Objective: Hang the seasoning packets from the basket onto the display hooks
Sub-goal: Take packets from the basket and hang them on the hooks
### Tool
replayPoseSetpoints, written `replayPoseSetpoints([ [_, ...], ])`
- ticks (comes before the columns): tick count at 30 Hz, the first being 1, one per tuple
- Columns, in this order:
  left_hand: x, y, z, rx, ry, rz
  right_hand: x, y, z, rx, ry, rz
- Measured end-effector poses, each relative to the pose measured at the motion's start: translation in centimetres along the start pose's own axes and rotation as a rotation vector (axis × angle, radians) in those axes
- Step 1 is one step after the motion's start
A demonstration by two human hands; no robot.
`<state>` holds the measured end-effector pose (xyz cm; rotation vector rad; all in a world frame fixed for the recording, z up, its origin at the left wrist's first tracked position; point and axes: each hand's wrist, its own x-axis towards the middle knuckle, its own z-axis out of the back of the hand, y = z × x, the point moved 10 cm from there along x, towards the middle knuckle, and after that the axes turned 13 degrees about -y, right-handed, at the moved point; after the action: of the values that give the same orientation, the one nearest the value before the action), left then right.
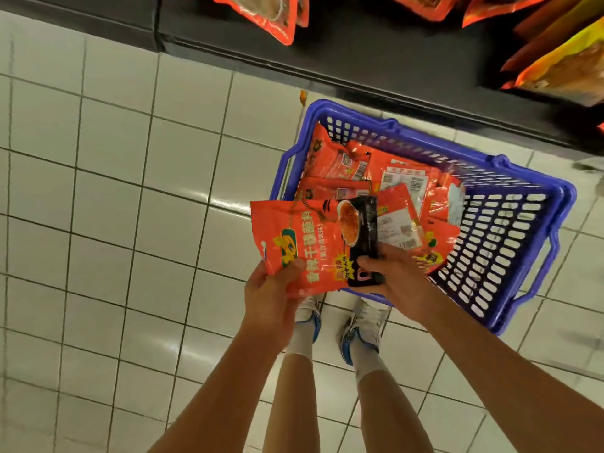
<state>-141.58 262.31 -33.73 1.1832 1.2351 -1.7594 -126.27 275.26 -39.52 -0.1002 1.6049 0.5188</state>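
A red seasoning packet point(304, 237) with a black end is held flat in front of me, above the near left corner of the blue basket point(510, 230). My left hand point(271, 295) grips its near left edge, thumb on top. My right hand point(395, 279) grips its black right end. Several more red packets point(385, 178) lie piled in the basket's left half, some with the barcode side up. The basket stands on the tiled floor against the base of the display.
Red and orange packets point(271, 14) hang from the display along the top edge, more of them at the top right point(565, 63). The dark shelf base point(376, 57) runs across the top. White floor tiles point(114, 191) spread to the left. My feet point(362, 325) stand just before the basket.
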Motion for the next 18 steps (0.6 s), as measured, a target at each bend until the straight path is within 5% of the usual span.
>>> replayPoseSetpoints([
  [2,0.9,-2.0,1.3,0.140,-0.053,-0.138,2.6,1.7,1.2,-0.303,-0.175,0.129],
  [5,1.8,-4.5,2.7,0.309,-0.105,-0.314,5.7,6.9,0.0,-0.920,-0.429,0.580],
  [7,2.5,-5.3,3.5,0.345,-0.119,-0.362,7.9,6.4,-4.0,-1.261,-0.289,0.781],
  [10,3.5,-5.4,4.8,0.374,-0.112,-0.381,10.9,3.0,-7.3,-1.699,-0.201,0.838],
  [15,4.0,-4.9,4.8,0.440,0.006,-0.350,11.5,4.0,-7.5,-1.742,-0.407,0.948],
  [18,3.3,-5.0,4.4,0.453,0.053,-0.334,10.6,5.9,-6.6,-1.636,-0.365,0.967],
])
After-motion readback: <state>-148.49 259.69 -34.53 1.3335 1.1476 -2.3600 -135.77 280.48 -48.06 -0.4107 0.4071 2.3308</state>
